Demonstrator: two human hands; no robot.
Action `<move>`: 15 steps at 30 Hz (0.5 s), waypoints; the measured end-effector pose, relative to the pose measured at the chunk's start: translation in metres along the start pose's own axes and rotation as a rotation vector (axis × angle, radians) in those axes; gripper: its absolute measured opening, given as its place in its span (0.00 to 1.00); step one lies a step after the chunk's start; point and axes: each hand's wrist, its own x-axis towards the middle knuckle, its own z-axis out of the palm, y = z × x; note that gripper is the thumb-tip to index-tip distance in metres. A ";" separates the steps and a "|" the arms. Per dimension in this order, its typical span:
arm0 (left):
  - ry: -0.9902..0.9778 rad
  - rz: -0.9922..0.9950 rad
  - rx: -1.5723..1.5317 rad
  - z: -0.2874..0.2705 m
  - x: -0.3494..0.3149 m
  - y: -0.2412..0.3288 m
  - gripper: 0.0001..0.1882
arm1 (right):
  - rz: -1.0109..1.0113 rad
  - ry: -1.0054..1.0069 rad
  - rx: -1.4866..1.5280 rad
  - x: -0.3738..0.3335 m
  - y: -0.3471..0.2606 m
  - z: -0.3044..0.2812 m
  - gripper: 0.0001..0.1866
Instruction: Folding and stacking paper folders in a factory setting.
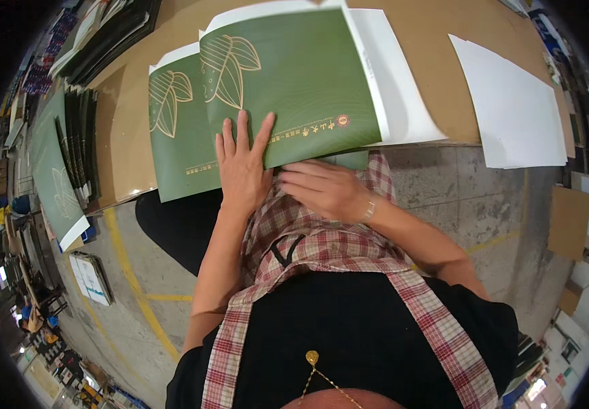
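A green printed sheet (301,75) with a gold leaf outline lies before me at the table's front edge. It overlaps another green sheet (175,129) of the same print on its left. My left hand (243,163) rests palm down across the lower edges of both, its fingers spread. Just right of it, my right hand (325,189) is at the front edge below the upper sheet, its fingers stretched toward the left hand and its thumb hidden. A strip of green (352,160) shows beneath the upper sheet by this hand. White paper (403,82) sticks out from under the upper sheet's right side.
The brown table (120,146) carries a stack of white sheets (512,102) on the right. Dark-edged stacks of folders (79,143) stand at the left, with more folders (113,41) behind. A white-topped bundle (91,278) sits on the concrete floor (151,269) at lower left.
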 end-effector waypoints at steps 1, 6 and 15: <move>-0.077 -0.003 0.170 0.001 0.000 0.005 0.47 | 0.171 0.045 -0.014 -0.025 -0.005 -0.014 0.08; -0.080 -0.015 0.221 0.004 0.000 -0.003 0.47 | 1.361 0.473 0.585 -0.058 0.005 -0.065 0.14; -0.081 -0.005 0.177 -0.006 0.002 -0.008 0.45 | 1.509 0.678 0.718 -0.051 0.034 -0.048 0.15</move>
